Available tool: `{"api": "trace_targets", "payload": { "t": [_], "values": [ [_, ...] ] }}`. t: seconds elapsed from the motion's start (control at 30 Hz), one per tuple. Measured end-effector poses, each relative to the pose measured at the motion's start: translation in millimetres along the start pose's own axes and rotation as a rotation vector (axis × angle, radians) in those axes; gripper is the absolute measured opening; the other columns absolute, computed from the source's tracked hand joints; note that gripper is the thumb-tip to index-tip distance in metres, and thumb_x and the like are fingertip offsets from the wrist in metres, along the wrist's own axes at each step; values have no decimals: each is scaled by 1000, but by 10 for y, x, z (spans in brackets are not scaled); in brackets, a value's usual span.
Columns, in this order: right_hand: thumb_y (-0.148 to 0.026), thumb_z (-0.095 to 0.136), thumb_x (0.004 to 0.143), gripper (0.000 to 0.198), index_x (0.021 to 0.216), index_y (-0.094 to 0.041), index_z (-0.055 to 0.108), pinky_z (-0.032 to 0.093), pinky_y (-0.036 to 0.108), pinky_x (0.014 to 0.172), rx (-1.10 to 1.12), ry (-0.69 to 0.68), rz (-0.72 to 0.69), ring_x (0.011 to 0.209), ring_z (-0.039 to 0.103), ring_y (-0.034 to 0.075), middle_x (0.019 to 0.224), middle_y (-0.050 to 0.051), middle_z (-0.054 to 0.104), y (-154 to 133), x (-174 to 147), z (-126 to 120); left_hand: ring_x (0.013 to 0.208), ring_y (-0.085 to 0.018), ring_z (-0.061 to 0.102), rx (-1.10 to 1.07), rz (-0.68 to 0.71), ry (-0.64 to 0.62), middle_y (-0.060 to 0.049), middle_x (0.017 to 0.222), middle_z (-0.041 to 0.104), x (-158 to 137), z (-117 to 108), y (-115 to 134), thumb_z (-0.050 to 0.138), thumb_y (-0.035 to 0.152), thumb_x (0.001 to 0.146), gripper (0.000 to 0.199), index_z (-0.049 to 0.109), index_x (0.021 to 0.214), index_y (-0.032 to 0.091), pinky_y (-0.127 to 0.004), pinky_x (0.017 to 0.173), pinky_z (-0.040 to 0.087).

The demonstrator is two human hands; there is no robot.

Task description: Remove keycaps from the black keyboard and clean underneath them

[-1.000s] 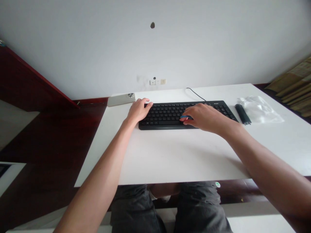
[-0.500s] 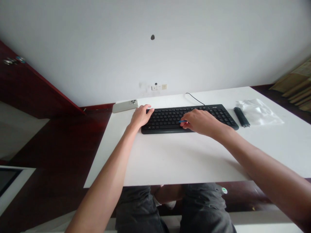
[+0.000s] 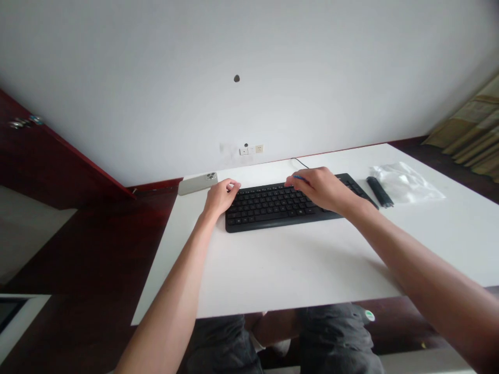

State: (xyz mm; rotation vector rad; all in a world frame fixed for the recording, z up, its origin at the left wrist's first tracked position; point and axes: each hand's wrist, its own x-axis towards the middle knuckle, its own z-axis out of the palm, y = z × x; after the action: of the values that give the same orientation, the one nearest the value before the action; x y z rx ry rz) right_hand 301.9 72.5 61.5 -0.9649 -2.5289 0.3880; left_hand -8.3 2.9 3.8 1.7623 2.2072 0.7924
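Note:
The black keyboard point(image 3: 265, 205) lies on the white table, slightly slanted. At its far left corner is my left hand point(image 3: 221, 198), fingers curled and thumb close to them, holding that corner. My right hand point(image 3: 322, 188) is over the upper middle of the keyboard, fingers pinched round a slim blue tool point(image 3: 299, 177). Most of that tool is hidden in my hand, so I cannot make out its working end. The forearm and hand cover part of the keyboard's right half.
A phone point(image 3: 197, 183) lies left of the keyboard, its camera side up. To the right are a dark cylindrical object point(image 3: 379, 191) and a clear plastic bag point(image 3: 409, 182). The keyboard's cable point(image 3: 300, 163) runs towards the wall, below sockets point(image 3: 251, 150). The white table point(image 3: 273, 275) ends before my knees.
My right hand has moved with the blue tool from the keyboard's lower rows to its far edge. The left thumb and fingers have come closer together. The camera has tilted up slightly.

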Motion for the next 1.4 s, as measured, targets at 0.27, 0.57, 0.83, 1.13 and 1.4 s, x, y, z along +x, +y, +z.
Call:
{"api": "trace_targets", "payload": {
  "t": [0.27, 0.57, 0.83, 1.13, 1.4],
  "values": [
    [-57, 25, 113, 67, 107, -21, 81, 49, 36, 91, 235, 151, 36, 93, 69, 24, 102, 9, 75, 96, 39, 33, 102, -27, 75, -17, 17, 15, -5, 107, 81, 7, 27, 1, 56, 44, 103, 28, 78, 103, 27, -40, 97, 56],
    [-54, 50, 104, 48, 90, -18, 78, 51, 30, 74, 408, 148, 216, 70, 67, 18, 73, 3, 73, 286, 133, 153, 95, -23, 69, -2, 141, 98, -8, 112, 77, 18, 34, 5, 58, 39, 102, 25, 79, 105, 25, -36, 96, 55],
    [-36, 63, 94, 25, 106, -20, 77, 56, 32, 80, 495, 128, 81, 78, 74, 19, 87, 4, 82, 428, 194, 342, 71, -17, 54, -53, 371, 221, -1, 73, 57, -32, -18, 93, 62, 33, 98, 23, 78, 87, 20, -31, 75, 43],
    [-41, 65, 92, 28, 107, -24, 82, 52, 37, 84, 23, 226, 312, 89, 75, 27, 93, 6, 84, 812, -121, -34, 63, -14, 48, -116, 322, 146, 3, 65, 51, -28, 14, 116, 63, 35, 96, 22, 78, 87, 20, -29, 66, 34],
    [-49, 62, 95, 43, 118, -18, 82, 54, 42, 85, -287, 517, 794, 98, 75, 34, 106, 14, 83, 1464, -829, -350, 69, -17, 56, -134, 331, 145, -1, 74, 64, 8, 78, 54, 62, 34, 97, 21, 78, 88, 22, -30, 70, 40]
  ]
}}
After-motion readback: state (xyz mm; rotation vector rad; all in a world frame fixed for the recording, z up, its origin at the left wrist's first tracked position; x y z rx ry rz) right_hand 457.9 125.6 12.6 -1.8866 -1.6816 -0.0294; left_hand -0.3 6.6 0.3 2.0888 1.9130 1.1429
